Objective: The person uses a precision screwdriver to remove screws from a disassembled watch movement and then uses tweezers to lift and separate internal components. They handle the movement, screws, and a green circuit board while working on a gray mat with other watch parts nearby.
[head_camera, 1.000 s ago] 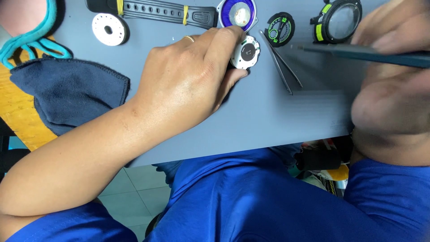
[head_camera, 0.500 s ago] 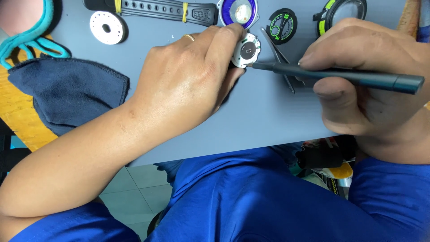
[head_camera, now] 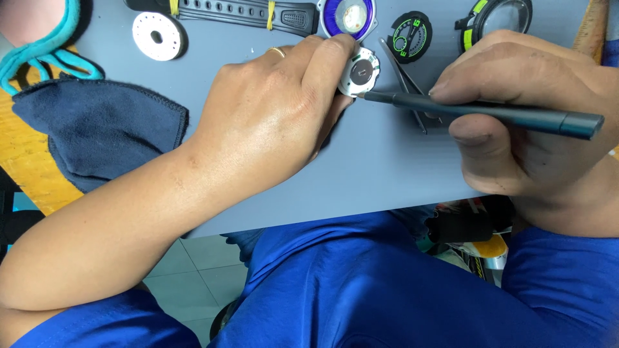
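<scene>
Grey mat lay under the work. Left hand fingers pinched the round watch module; right hand fingers clamped a dark screwdriver, tip at its edge. Steady, light pressure seemed wise.

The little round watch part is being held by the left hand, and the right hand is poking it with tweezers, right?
Not quite. The left hand does hold the round watch part, but the right hand pokes it with a dark pen-shaped tool, not tweezers. The tweezers lie untouched on the grey mat beneath that tool. The head view shows this.
</scene>
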